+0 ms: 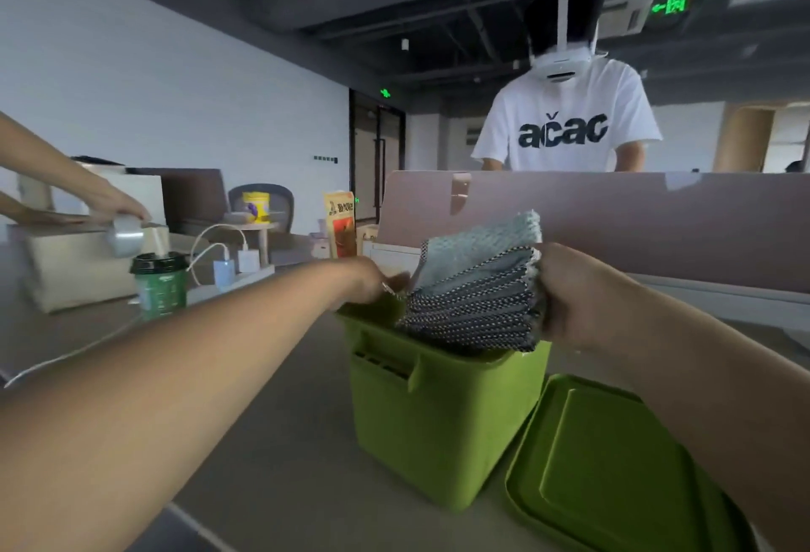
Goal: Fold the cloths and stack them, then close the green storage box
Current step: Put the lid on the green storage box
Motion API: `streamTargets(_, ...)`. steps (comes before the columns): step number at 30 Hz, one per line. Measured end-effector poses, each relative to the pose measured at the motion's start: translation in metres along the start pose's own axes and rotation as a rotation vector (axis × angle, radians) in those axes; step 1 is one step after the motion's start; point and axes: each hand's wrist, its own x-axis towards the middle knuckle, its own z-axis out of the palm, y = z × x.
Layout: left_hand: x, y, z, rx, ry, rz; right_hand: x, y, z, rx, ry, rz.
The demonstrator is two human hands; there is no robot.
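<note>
My green storage box [442,415] stands in the middle of the grey table [280,442], with its lid [613,464] just to its right, nearer me. Far left stand a green cup [160,286] and a white power strip [245,273], and a white cable [65,358] trails along the left edge.

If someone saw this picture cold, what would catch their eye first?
The bright green storage box at centre, open, with a stack of folded cloths held over it by the left hand and right hand. Its lid lies flat at lower right; a person in a white T-shirt stands behind the partition.
</note>
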Motion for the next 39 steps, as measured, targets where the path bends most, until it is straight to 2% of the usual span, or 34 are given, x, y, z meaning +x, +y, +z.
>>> streamTargets(3, 0.002, -0.003, 0.006, 0.017, 0.018, 0.035, -0.001, -0.001, -0.004, -0.147, 0.034, 0.006)
streamTargets(6, -0.01, -0.006, 0.01, -0.233, 0.088, 0.057, -0.008, -0.006, -0.008, -0.271, 0.034, 0.016)
streamTargets(9, -0.041, -0.004, 0.02, -0.485, 0.226, 0.112, -0.014, -0.012, -0.011, -0.351, 0.101, -0.046)
streamTargets(14, -0.09, 0.001, 0.037, -0.564, 0.41, 0.241, -0.024, -0.011, -0.003, -0.657, 0.234, -0.106)
streamTargets(19, -0.107, 0.002, 0.051, -0.592, 0.468, 0.247, -0.023, 0.008, 0.008, -0.623, 0.256, -0.061)
streamTargets(26, -0.122, -0.001, 0.066, -0.561, 0.472, 0.238, -0.012, 0.034, 0.013, -0.297, 0.189, 0.079)
streamTargets(29, -0.126, 0.0, 0.068, -0.55, 0.481, 0.214, -0.007, 0.039, 0.013, -0.263, 0.17, 0.134)
streamTargets(36, -0.126, -0.005, 0.067, -0.542, 0.471, 0.205, 0.008, 0.051, 0.016, -0.609, 0.204, 0.208)
streamTargets(39, -0.123, -0.007, 0.068, -0.524, 0.476, 0.198, 0.013, 0.055, 0.017, -0.926, 0.272, 0.103)
